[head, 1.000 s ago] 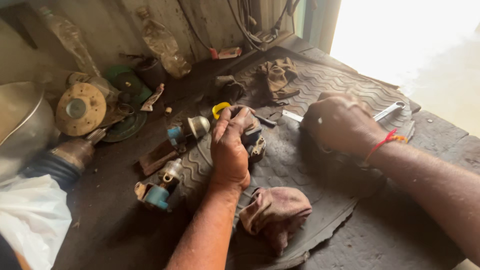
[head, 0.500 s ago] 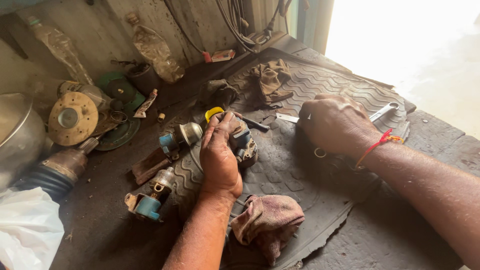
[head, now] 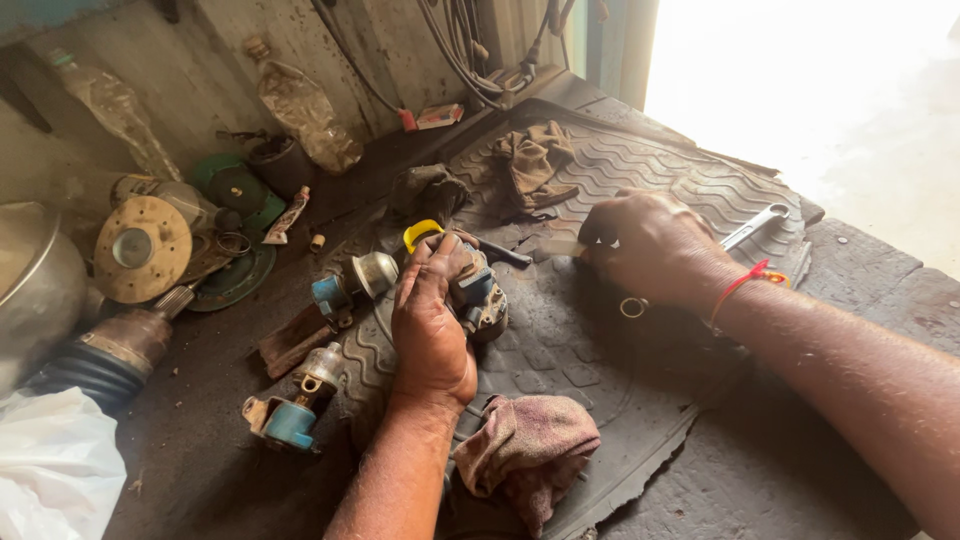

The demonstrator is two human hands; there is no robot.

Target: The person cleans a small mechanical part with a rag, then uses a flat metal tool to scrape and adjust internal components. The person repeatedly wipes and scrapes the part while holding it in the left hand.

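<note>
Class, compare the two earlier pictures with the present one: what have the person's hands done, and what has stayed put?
Little changed. The left hand keeps its grip on the small blue-grey metal part on the rubber mat. The right hand stays closed beside it, over a thin tool whose tip shows; it has barely shifted. The wrench, reddish rag and blue-capped parts lie as before.

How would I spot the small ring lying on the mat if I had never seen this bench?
Start at the black rubber mat with wavy ridges that covers the workbench. Go to the right hand, the one with a red thread at its wrist; the ring lies flat on the mat just beneath it. It is a thin, pale metal circle, far smaller than the nearby wrench.
</note>
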